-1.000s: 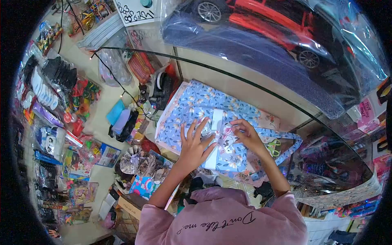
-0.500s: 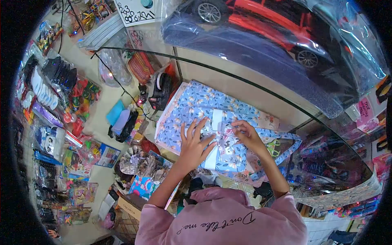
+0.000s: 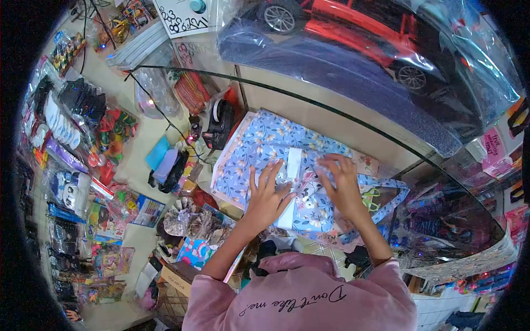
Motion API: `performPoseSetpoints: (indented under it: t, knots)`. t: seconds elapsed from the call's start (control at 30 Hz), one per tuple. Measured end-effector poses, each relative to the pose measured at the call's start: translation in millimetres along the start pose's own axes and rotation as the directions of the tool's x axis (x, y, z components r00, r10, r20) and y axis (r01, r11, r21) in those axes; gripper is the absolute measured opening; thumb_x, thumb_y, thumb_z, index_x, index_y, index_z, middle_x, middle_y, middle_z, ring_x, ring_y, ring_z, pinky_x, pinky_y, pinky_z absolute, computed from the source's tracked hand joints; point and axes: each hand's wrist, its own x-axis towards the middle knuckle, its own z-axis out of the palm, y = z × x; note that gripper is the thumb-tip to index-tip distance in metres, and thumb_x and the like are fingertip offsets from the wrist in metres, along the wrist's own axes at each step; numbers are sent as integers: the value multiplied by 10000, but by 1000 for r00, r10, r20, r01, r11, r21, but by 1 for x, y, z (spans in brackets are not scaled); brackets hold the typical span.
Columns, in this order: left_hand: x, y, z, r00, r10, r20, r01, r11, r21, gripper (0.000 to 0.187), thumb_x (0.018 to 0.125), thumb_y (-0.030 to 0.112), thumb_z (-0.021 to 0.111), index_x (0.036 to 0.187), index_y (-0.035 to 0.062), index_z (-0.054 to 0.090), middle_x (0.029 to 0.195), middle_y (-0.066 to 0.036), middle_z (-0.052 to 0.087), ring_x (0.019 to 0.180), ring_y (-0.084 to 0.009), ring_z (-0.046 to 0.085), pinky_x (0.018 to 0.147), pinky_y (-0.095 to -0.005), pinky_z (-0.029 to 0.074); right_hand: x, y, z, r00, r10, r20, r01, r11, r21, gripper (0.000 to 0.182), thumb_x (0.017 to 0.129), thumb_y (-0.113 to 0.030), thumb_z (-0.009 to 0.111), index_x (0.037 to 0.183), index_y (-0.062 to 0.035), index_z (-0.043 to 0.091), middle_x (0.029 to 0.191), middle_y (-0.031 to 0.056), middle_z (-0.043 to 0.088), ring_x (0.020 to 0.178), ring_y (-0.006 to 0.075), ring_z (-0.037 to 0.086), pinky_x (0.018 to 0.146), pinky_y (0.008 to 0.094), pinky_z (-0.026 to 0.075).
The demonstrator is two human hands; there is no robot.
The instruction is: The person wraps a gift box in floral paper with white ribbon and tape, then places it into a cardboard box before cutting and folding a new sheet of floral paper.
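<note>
A flat package (image 3: 317, 212) wrapped in blue floral paper lies in front of me, with a white band (image 3: 294, 163) across it and a shiny floral patch in its middle. My left hand (image 3: 268, 196) rests on its left part, open, fingers spread and thumb towards the band. Just above its right part, my right hand (image 3: 341, 179) has its fingers bent towards the thumb; a small whitish thing seems to be at the fingertips, too blurred to name. Under the package lies a larger sheet of the same blue floral paper (image 3: 287, 128).
Green-handled scissors (image 3: 371, 198) lie right of the package. A black tape dispenser (image 3: 218, 129) stands at the paper's upper left. A glass edge (image 3: 331, 110) curves beyond, with a boxed red toy car (image 3: 359, 33) above it. Packaged goods crowd the left side.
My right hand has shifted slightly up and its fingers have lifted and straightened a little. The left hand stays on the package. The whole view has shifted slightly.
</note>
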Motion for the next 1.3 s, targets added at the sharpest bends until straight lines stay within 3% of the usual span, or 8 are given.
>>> performPoseSetpoints:
  t: [0.07, 0.3, 0.53, 0.6, 0.8, 0.87, 1.1, 1.3]
  knots:
    - [0, 3, 2, 1000, -4, 14, 4, 1000, 2, 300, 870, 262, 589, 1046, 43, 692, 1457, -183, 287, 1368, -341, 220, 1091, -620, 67, -1, -11, 2, 987, -90, 136, 100, 993, -64, 270, 816, -111, 633, 1084, -80, 642, 1226, 105, 548, 1212, 283, 448, 996, 487, 292]
    - [-4, 12, 5, 996, -83, 24, 84, 996, -27, 332, 814, 135, 566, 1097, -16, 652, 1456, -236, 261, 1378, -364, 193, 1089, -624, 24, 3, -16, 28, 862, -276, 425, 395, 891, -223, 294, 800, -136, 594, 1037, 31, 642, 1153, 133, 601, 1240, 281, 446, 1080, 559, 218]
    - [-5, 6, 8, 987, -159, -28, 157, 986, -51, 255, 787, 103, 569, 1003, 58, 695, 1453, -211, 292, 1356, -399, 201, 1095, -597, 42, 15, -25, 22, 820, -258, 510, 315, 949, -26, 373, 786, -209, 529, 995, 80, 639, 1010, 208, 637, 1157, 329, 523, 1078, 567, 224]
    - [-7, 2, -1, 985, -123, -122, 97, 976, -194, 225, 762, 81, 580, 954, 80, 697, 1444, -184, 324, 1340, -399, 218, 1098, -568, 69, 9, -22, 26, 836, -275, 475, 307, 952, 10, 373, 784, -218, 523, 969, 84, 641, 1000, 209, 638, 1136, 328, 534, 1078, 561, 230]
    - [-28, -14, -34, 890, -329, -316, 239, 927, -290, 204, 731, 36, 627, 907, 120, 686, 1321, -128, 464, 1249, -357, 341, 1047, -489, 238, 20, -35, 25, 752, -161, 639, 313, 941, -131, 364, 778, -222, 516, 897, 95, 650, 944, 196, 651, 1099, 330, 544, 1097, 540, 213]
    - [-38, -29, -28, 864, -383, -327, 306, 915, -263, 187, 758, 98, 694, 942, 125, 674, 1228, -102, 519, 1174, -323, 419, 986, -460, 319, 20, -32, 24, 768, -184, 614, 318, 941, -116, 364, 788, -224, 510, 905, 86, 661, 966, 187, 659, 1123, 330, 535, 1104, 555, 188]
    - [-64, -30, -14, 902, -375, -213, 336, 921, -198, 256, 741, 212, 762, 941, 114, 635, 1206, -116, 524, 1145, -336, 452, 957, -469, 332, 18, -16, 18, 842, -189, 505, 185, 981, 58, 308, 835, -192, 495, 910, 30, 695, 1045, 150, 677, 1177, 296, 533, 1116, 603, 97]
    - [-63, -24, -16, 917, -371, -149, 341, 920, -192, 283, 746, 190, 758, 968, 103, 605, 1230, -124, 523, 1167, -325, 446, 989, -450, 324, 14, -19, 26, 913, -283, 292, 281, 958, 50, 260, 834, -187, 529, 776, 32, 657, 885, 175, 674, 1094, 313, 586, 1104, 610, 141]
